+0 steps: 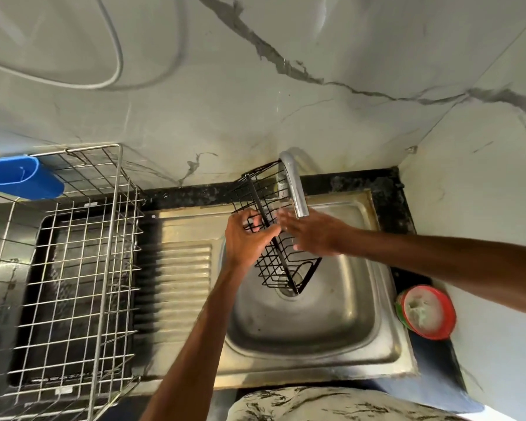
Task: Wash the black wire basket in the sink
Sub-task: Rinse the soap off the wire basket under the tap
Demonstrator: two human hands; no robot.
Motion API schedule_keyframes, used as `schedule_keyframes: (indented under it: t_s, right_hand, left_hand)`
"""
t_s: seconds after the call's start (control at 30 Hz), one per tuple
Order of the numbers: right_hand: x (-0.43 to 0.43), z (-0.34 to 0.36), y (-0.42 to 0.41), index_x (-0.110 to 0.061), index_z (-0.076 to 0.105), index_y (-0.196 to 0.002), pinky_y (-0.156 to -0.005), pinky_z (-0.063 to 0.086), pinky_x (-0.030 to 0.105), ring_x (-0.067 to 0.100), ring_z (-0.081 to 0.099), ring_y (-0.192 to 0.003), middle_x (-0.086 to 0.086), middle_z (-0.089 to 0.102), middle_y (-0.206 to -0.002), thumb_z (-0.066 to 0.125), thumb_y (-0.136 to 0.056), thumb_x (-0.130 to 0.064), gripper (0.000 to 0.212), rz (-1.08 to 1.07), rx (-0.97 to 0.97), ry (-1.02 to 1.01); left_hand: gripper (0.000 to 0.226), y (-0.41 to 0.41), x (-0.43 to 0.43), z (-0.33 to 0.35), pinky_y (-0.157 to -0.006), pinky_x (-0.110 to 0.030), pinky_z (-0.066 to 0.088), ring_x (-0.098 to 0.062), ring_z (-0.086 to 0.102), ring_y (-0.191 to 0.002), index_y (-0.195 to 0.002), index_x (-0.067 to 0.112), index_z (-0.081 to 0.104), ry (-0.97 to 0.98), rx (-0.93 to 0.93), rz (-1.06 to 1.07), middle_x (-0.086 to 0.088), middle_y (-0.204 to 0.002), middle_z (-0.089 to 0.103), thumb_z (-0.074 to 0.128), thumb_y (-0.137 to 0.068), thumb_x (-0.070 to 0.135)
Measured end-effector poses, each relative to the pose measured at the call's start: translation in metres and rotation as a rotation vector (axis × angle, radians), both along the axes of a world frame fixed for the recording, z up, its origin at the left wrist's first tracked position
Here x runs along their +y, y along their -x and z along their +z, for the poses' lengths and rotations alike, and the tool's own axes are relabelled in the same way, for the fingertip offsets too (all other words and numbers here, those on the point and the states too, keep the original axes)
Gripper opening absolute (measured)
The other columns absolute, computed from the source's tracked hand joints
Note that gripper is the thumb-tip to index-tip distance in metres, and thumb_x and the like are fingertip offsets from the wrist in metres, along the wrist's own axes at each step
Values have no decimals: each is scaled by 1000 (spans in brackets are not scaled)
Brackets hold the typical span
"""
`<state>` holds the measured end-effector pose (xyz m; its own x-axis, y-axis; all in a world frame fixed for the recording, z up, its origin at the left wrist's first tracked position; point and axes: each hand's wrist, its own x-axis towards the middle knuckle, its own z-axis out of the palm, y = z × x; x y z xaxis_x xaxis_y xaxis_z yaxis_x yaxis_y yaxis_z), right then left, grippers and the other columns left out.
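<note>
Left hand (246, 235) grips basket (281, 260) slanting, seemingly, drainward.

Sink bowl: the black wire basket (283, 259) stood tilted across the far half of the sink (331, 326), its low end over the drain; the near half and right side lay open.
Tap: the spout (295, 189) arched over the far rim just above the basket, blocking a straight drop from behind.
Hands: the left hand (245, 238) gripped the basket's left side, and the right hand (313, 235) lay flat-fingered against it under the spout; their forearms crossed the near-left corner and the right rim.
Drainboard: the ribbed steel (182, 287) between bowl and rack was passable.
Desk, left end: a tall wire rack (70, 268) with a blue holder (22, 177) on its far edge walled it off.
Desk, right edge: a red-rimmed tub (426, 311) sat near the sink rim, hard against the side wall (483, 208).
</note>
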<state>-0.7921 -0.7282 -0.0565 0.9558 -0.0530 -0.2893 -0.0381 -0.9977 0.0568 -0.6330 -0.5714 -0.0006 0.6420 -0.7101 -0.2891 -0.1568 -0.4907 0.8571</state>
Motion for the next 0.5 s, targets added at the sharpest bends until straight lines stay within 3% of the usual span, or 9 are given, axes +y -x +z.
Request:
schedule_keyframes:
  t_s: [0.1,0.23,0.4,0.5]
  right_hand:
    - [16,-19,26,-10,17,-159,-123,-3,44,28,-1,-154,14,7,-166,18,-106,-51,67,107,37,-24]
    - [5,-18,38,-14,21,-159,-124,-10,42,24,6,-155,10,18,-166,21,-108,-47,61,317,115,-8]
    - [-35,12,14,-15,17,-159,-122,-3,45,26,-1,-154,10,4,-168,35,-106,-43,63,226,-24,55]
    - [-27,14,7,-15,17,-159,-117,0,45,25,1,-151,9,6,-167,22,-106,-56,67,170,0,41]
  left_hand:
    - [40,-1,4,1,-78,-56,62,-30,74,-80,-81,15,66,27,8,-14,-3,-77,74,84,-64,47]
    - [39,3,10,1,-74,-57,62,-26,74,-79,-80,15,68,-11,39,-50,-2,-77,74,81,-63,48]
    - [36,2,2,12,-66,-44,60,-24,68,-66,-74,15,66,27,-12,-85,-6,-73,72,77,-64,47]
    - [27,0,1,13,-68,-45,59,-29,69,-68,-67,18,61,66,-51,-90,-3,-68,72,78,-68,40]
